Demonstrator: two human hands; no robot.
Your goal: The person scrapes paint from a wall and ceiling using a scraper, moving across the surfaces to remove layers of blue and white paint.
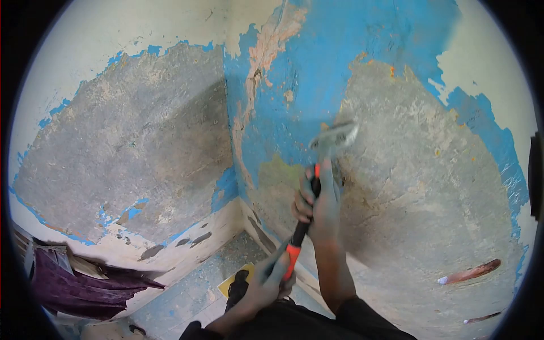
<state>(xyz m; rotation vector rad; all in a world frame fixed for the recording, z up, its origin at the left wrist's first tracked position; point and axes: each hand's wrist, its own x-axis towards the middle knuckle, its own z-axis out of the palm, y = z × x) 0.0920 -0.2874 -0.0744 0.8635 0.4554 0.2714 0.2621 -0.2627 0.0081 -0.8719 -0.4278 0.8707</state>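
A long-handled scraper point(303, 226) with a black and red handle runs diagonally up the middle of the view. Its metal head point(335, 137), slightly blurred, is at the blue paint beside bare grey plaster on the right wall point(408, 170). My left hand point(273, 279) is closed round the lower red part of the handle. Higher up, my right hand point(320, 201) wraps the handle just below the head, its thumb pointing up along it. Whether the blade touches the wall is hard to tell.
The left wall point(141, 130) has a large grey patch edged with blue and cream paint. A dark purple cloth point(85, 286) lies at the lower left. Something yellow point(228, 282) is on the floor point(187, 294) near the corner. Dark-red marks or holes show at lower right.
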